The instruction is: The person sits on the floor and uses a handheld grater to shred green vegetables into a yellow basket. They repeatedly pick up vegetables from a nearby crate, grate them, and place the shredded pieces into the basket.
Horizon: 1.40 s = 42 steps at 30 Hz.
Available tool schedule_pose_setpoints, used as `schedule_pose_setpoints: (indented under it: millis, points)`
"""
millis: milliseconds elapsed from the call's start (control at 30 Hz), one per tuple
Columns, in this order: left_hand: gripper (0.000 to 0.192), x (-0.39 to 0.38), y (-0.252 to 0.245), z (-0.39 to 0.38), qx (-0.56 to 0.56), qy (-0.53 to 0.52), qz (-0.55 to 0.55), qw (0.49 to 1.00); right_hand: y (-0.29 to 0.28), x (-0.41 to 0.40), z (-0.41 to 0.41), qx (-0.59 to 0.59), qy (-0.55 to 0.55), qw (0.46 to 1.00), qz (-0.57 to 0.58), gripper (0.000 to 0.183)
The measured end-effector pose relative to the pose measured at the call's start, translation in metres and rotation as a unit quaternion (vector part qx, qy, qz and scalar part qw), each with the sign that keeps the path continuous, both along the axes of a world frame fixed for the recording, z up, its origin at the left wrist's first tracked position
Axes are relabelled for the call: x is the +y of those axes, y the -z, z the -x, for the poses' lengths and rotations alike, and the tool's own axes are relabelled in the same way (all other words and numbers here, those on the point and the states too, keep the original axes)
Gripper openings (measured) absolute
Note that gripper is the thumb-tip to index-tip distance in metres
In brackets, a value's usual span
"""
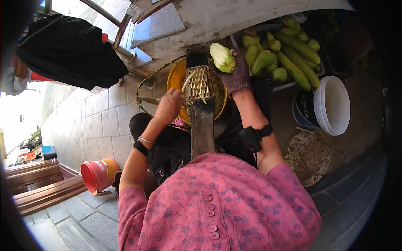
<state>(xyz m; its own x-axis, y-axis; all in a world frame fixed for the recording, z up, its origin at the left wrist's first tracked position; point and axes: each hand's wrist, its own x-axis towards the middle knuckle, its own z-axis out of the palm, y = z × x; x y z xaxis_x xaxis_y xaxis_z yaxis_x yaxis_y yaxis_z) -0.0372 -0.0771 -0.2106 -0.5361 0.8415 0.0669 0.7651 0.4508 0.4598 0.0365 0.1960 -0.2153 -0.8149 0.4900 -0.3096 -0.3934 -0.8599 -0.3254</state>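
A long wooden board with a metal grater plate (199, 83) rests over a yellow bucket (179, 78) and runs back towards my lap. Strands of pale green shreds cling to the plate, and more shreds lie in the bucket. My right hand (237, 67), in a dark knitted glove, holds a peeled-looking chayote (222, 58) just to the right of the board's far end. My bare left hand (172, 105) is at the left edge of the grater, its fingers drawn together near a pale strip; whether they pinch anything is unclear.
A crate (284, 84) of chayotes and long green gourds or cucumbers stands at the right. Nearby are a white bucket (337, 106) and a round heap of dry, fibrous material (309, 153). A red bucket (97, 175) lies tipped at the left. Dark cloth (72, 51) hangs over metal railings.
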Motion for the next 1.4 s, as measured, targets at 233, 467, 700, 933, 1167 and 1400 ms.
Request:
schedule_pose_setpoints:
  millis: [233, 467, 700, 933, 1167, 1400]
  points:
    - [0.026, 0.038, 0.049, 0.054, -0.021, -0.125, -0.045, 0.991, 0.007, -0.003, 0.008, 0.034, -0.042, 0.998, 0.014, 0.015]
    - [0.019, 0.047, 0.069, 0.044, 0.003, -0.114, -0.025, 0.993, 0.017, -0.01, 0.013, -0.006, -0.034, 0.999, -0.038, 0.017]
    - [0.021, -0.021, 0.033, 0.007, -0.033, -0.144, 0.074, 0.986, 0.013, -0.004, 0.007, 0.023, -0.049, 0.998, -0.021, 0.022]
    - [0.027, 0.046, 0.016, -0.035, 0.063, 0.06, 0.006, 0.996, 0.003, -0.021, 0.006, 0.047, -0.128, 0.991, -0.006, 0.038]
    - [0.013, 0.064, 0.026, -0.037, 0.01, 0.003, 0.047, 0.999, 0.007, -0.031, -0.017, -0.039, -0.113, 0.984, -0.136, 0.042]
    - [0.02, -0.005, 0.022, -0.017, -0.071, -0.122, -0.121, 0.983, 0.007, -0.068, -0.046, -0.165, -0.023, 0.534, -0.829, 0.051]
